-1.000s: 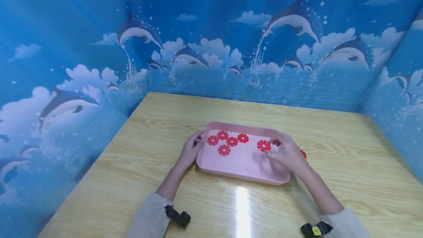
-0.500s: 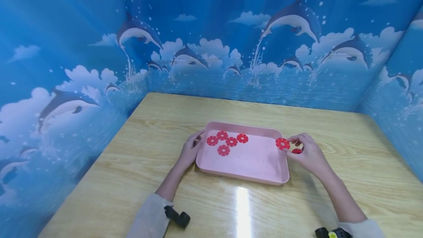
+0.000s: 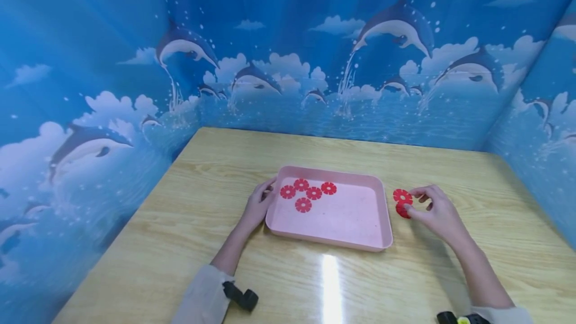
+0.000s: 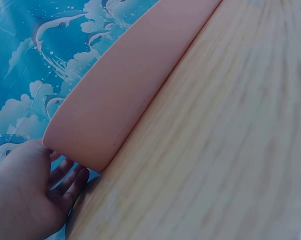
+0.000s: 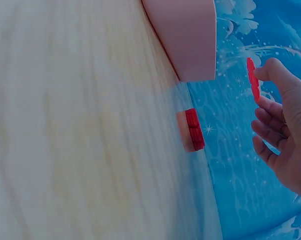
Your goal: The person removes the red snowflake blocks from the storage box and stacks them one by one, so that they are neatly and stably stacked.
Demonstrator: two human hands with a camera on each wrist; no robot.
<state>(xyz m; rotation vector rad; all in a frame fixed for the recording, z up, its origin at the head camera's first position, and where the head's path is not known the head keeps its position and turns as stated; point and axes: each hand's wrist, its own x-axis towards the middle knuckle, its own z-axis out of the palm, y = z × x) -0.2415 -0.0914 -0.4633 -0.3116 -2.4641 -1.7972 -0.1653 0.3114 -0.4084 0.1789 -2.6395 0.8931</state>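
My right hand (image 3: 440, 214) pinches a red notched plastic disc (image 3: 402, 196) between thumb and fingertips, off the table to the right of the tray. In the right wrist view the held disc (image 5: 253, 79) appears edge-on, higher than a short stack of red discs (image 5: 194, 130) on the table. The stack (image 3: 402, 210) is partly hidden behind my thumb in the head view. My left hand (image 3: 259, 204) rests against the left end of the pink tray (image 3: 346, 231), its fingers loosely bent. Several red discs (image 3: 303, 205) lie flat inside the tray, toward its left half.
The tray's side wall (image 4: 105, 95) stands low on the wood-grain table (image 3: 216, 164). A blue curtain printed with dolphins (image 3: 288, 104) hangs behind and beside the table. Each wrist wears a black camera (image 3: 240, 296).
My right hand has lifted the disc from over the tray and carried it right, past the rim, to above the stack. My left hand stays at the tray.
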